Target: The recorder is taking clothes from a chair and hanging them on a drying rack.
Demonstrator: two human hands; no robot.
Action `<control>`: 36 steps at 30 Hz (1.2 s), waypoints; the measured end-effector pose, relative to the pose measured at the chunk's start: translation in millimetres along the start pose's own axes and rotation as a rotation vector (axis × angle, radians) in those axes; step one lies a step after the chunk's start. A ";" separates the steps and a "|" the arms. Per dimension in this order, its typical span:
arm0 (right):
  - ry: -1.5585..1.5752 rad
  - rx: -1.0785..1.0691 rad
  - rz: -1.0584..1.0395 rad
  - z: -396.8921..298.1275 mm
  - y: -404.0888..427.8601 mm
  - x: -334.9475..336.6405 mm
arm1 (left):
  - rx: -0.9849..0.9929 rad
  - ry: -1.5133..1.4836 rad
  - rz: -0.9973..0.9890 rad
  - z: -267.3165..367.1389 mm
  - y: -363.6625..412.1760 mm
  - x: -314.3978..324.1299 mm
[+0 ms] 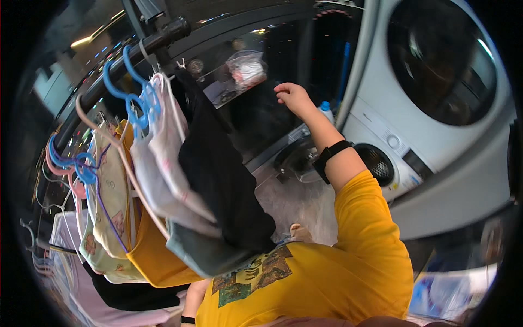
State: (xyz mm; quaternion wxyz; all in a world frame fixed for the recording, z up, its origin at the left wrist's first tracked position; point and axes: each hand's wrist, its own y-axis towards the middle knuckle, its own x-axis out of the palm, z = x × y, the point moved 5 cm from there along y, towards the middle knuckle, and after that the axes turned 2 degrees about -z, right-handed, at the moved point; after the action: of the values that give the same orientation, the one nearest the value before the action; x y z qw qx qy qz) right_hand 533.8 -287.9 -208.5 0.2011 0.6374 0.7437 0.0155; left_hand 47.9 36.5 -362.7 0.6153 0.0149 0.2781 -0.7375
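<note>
My right hand (295,99) is raised in front of the dark window, its fingers loosely bent and nothing visible in them. Left of it, apart from the fingers, a clear plastic bag (247,69) with white and red contents rests on a ledge. My left forearm (195,296) goes behind the hanging clothes, which hide the left hand. A black garment (216,163) hangs nearest my body on a dark rail (159,39). Beside it are a blurred white garment (163,180), a grey-green one (200,249) and a mustard-yellow one (157,261). Blue hangers (112,83) hook over the rail.
At the right, a white front-loading machine (433,139) with a large dark round door stands above a smaller washer (382,163), whose round door (300,161) swings out over the floor (294,204). A blue-capped bottle (325,109) is behind my right forearm. Bagged items (445,290) lie lower right.
</note>
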 end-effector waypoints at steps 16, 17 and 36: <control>-0.869 -0.441 -0.457 27.3 219.2 167.9 | -0.254 -0.219 0.577 57.7 11.1 67.8; -0.887 -0.472 -0.489 31.1 226.1 172.8 | -0.256 -0.222 0.594 57.6 10.0 68.1; -1.322 -0.714 -0.611 21.1 266.6 236.1 | -0.213 -0.257 0.743 139.2 69.8 181.4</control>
State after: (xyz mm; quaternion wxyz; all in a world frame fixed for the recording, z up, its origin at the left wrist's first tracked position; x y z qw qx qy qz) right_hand 766.5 -17.7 -219.3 0.7856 0.1808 0.5626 -0.1834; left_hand 112.4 -192.4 -338.5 0.8677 -0.0419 0.2495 -0.4279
